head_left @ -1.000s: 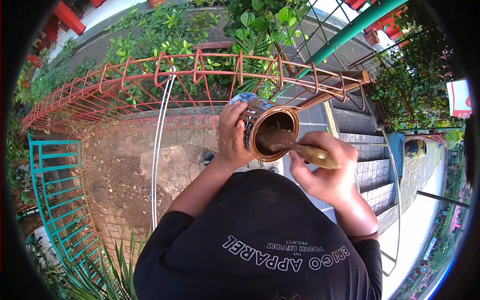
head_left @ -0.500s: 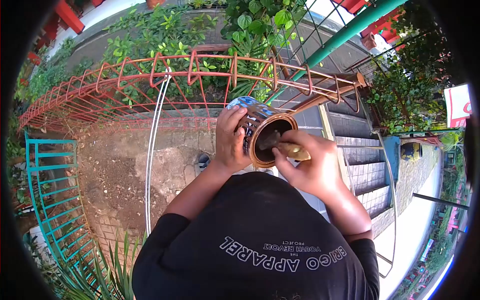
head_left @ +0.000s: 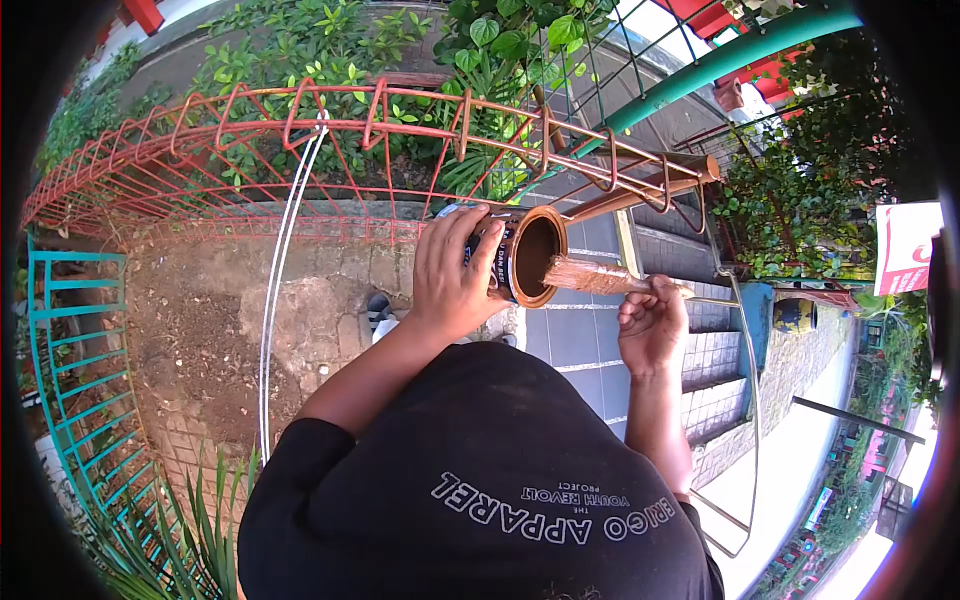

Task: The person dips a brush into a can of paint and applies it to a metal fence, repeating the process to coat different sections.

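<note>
My left hand [head_left: 452,270] is wrapped round a paint can [head_left: 508,262], which is tilted with its open mouth facing right. Brown paint coats the rim and the inside. In my right hand [head_left: 655,320] is a paintbrush [head_left: 598,277], pinched by its handle. The brown, wet-looking bristles are at the can's mouth, by the right side of the rim. Just beyond the can runs a wire fence [head_left: 420,130], its top rails red on the left and brown towards the right.
A brown post [head_left: 650,187] ends the fence on the right. White cords [head_left: 285,240] hang from the fence at left. Steps [head_left: 712,370] with a metal rail [head_left: 745,400] lie to the right. A teal metal fence [head_left: 80,350] stands at far left, with plants behind the wire fence.
The brush has come out of the can, and my right hand has moved right and back along its handle. The can has turned more to the right in my left hand. The view has shifted slightly.
</note>
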A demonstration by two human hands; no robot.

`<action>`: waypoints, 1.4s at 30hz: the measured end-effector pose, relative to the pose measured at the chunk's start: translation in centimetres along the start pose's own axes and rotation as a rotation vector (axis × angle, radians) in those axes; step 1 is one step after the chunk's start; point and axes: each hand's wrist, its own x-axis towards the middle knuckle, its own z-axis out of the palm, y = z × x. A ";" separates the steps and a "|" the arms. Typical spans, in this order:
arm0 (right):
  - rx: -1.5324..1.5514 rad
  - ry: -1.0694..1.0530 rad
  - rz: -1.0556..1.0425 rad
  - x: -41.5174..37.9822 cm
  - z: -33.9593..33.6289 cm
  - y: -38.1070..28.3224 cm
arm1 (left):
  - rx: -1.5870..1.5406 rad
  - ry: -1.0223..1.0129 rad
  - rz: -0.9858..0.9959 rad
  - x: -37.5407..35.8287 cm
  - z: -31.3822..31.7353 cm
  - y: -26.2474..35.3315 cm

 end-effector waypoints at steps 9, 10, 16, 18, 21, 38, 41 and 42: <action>0.379 -0.060 0.186 -0.3 -2.9 2.8 | -0.060 -0.037 -0.066 0.2 0.8 0.6; 0.420 -0.110 0.197 -0.3 -3.3 3.1 | -0.070 -0.072 -0.074 0.2 0.7 0.6; 0.570 -0.247 0.087 0.5 -2.9 2.7 | -0.143 -0.203 -0.254 -0.6 -0.4 0.4; 0.585 -0.302 0.022 1.6 -3.0 2.1 | -0.113 -0.166 -0.207 -1.0 -1.1 -0.2; 0.581 -0.335 -0.050 2.6 -2.9 1.4 | -0.110 -0.181 -0.256 -2.7 -2.0 -1.5; 0.327 -0.013 -0.386 7.2 -5.7 1.9 | -0.116 -0.164 -0.398 -4.7 -5.9 -3.0; 0.213 0.033 -0.527 7.9 -2.3 -1.3 | -0.094 -0.182 -0.420 -4.6 -5.9 -3.1; 0.130 0.024 -0.573 8.8 -1.2 -2.5 | -0.090 -0.182 -0.410 -4.4 -5.9 -3.1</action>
